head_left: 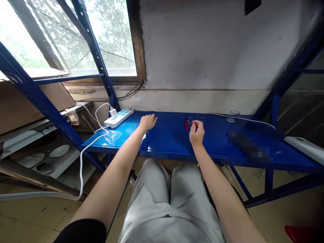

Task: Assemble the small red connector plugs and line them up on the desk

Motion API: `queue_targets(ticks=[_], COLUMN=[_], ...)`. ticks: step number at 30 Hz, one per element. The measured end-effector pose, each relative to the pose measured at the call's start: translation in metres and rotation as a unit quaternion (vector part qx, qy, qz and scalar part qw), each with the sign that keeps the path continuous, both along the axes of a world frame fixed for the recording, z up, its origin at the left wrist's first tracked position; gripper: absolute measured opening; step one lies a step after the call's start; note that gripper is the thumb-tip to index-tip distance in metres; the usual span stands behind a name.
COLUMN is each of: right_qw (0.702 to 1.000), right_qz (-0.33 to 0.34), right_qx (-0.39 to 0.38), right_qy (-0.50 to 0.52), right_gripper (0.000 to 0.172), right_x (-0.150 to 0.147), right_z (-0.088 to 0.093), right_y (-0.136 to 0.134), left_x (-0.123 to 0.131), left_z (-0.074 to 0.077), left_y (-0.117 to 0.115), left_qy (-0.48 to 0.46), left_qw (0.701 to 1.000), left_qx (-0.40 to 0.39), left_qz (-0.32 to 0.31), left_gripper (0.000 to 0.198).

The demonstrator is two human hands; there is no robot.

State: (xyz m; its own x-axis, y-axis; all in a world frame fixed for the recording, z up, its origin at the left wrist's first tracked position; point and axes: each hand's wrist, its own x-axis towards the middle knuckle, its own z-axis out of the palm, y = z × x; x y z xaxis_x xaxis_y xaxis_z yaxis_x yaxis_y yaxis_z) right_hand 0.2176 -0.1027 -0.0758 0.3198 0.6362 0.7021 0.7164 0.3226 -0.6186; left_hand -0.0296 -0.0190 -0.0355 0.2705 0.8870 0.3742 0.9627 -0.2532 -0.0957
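Left hand (148, 121): palm down on the blue shelf top (167, 141), fingers loosely bent and slack, gripping nothing.
Right hand (196, 131): thumb and forefinger pinched together on the right edge of the small red and blue parts (187, 124); the other fingers are curled in.
Parts, position: mid-shelf, toward the back edge, just in front of the right hand and well apart from the left.
Neighbours: a row of dark pins (201, 118) just behind the parts; a glass (233, 115) farther right; a power strip (118, 117) beside the left hand.
Hard to make out: the parts are too small to tell their kind or number.
Hidden: a pixelated patch (249, 145) covers part of the shelf to the right.
Cut off: a white object (306, 146) leaves the frame at the right edge.
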Motion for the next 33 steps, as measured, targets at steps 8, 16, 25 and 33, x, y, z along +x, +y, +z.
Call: queue_targets(ticks=[8,16,25,33], right_qw=[0.999,0.998,0.97,0.962], right_qz=[0.013,0.054,0.173,0.187], right_qx=[-0.03,-0.036,-0.066,-0.13], right_qy=[-0.011,-0.022,-0.156,-0.147], right_gripper=[0.034,0.033,0.028,0.032], right_x=[-0.002,-0.006,-0.049,-0.071], right_z=[0.002,0.003,0.019,0.007], right_y=[-0.001,-0.003,0.005,0.012], left_x=[0.004,0.014,0.058,0.058], left_z=[-0.014,-0.019,-0.037,-0.043], left_y=[0.003,-0.004,-0.037,-0.052], left_qy=[-0.028,-0.211,-0.672,-0.731], left_qw=[0.997,0.977,0.735,0.672], left_qx=[-0.073,-0.043,-0.031,-0.074], left_qz=[0.028,0.007,-0.088,-0.087], left_gripper=[0.037,0.033,0.04,0.035])
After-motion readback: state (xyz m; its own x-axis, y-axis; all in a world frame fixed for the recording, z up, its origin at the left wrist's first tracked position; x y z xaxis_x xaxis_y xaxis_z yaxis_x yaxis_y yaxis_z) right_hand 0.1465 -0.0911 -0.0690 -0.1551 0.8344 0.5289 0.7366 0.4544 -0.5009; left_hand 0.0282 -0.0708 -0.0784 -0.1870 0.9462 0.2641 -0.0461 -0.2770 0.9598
